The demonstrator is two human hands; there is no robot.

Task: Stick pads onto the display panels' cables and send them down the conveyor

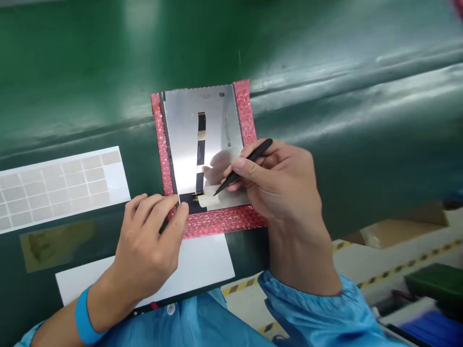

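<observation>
Near the front edge of the table [249, 253], our gleaming silver panel [183, 144] bears a black ribbon [200, 152]; our right fingers [249, 168] pinch a pointed tool [259, 151], left fingers [178, 222] loosely spread

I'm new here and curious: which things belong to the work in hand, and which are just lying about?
Likely in use:
flat panel
pink bubble wrap under it
black pointed tool in the right hand
perhaps sheet of pale squares

Seemingly lying about:
yellowish rectangle
cardboard

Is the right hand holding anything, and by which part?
The right hand holds what look like black tweezers, gripped around mid-length between thumb and fingers, pointed end free.
</observation>
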